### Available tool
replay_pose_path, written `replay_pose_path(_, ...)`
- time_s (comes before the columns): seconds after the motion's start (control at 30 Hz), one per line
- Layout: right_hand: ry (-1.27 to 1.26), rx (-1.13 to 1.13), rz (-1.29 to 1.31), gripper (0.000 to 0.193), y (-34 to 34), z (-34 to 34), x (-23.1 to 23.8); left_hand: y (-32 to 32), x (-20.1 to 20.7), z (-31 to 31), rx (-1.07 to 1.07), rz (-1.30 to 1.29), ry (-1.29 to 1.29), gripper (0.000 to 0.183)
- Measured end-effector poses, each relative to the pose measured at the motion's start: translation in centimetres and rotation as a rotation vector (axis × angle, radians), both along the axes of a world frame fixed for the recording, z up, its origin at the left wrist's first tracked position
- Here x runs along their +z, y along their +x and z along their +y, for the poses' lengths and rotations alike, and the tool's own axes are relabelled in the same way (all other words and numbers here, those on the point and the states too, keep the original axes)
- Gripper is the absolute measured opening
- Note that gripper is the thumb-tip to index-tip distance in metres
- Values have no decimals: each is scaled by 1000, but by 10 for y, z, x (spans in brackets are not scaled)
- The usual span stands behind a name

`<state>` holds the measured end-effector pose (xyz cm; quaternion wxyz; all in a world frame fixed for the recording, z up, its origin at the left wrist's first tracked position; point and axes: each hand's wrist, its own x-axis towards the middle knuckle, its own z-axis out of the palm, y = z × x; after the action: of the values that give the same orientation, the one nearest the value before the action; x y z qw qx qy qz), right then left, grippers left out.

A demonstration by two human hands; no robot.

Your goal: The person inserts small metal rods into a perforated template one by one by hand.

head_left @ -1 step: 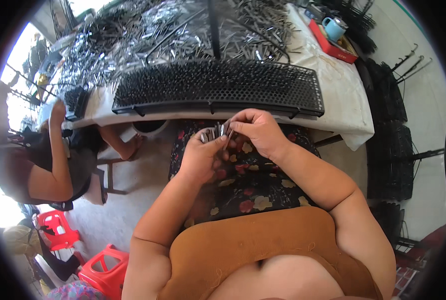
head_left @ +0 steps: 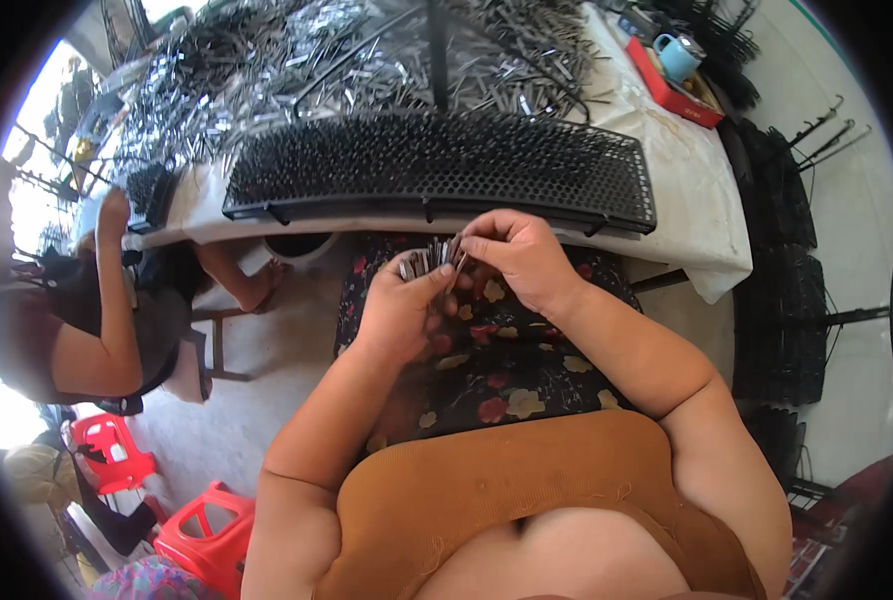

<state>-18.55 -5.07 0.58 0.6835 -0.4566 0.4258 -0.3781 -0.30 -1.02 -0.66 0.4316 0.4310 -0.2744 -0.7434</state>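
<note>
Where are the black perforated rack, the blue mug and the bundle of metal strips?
Black perforated rack [head_left: 557, 188]: head view, holed face right of centre.
Blue mug [head_left: 676, 64]: head view, side of its body.
Bundle of metal strips [head_left: 434, 257]: head view, exposed lengths near its middle.

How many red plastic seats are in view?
2: a nearer red seat at lower left, and a farther red seat up-left of it. Others may be hidden.

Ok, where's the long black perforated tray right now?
The tray is upper centre in the head view, on the table's near edge, just beyond your right hand.
</note>
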Motion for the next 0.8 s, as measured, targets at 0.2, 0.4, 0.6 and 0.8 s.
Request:
replay_pose_path(0.2, -198, 23, 74, 17, 29, -15, 7, 17, 1, -10, 98, -83, -72, 7)
replay_pose_path(0.4, -195, -6, 74, 14, 38, -35, 9, 29, 2, -19, 67, -140, -98, 8)
replay_pose_path(0.6, -979, -325, 413, 14, 14, -68, 7, 33, -12, -24, 75, -168, 6, 6)
replay_pose_path(0.8, -1139, -367, 460, 11, 17, -78, -9, 27, -20, -27, 87, -183, 55, 8)
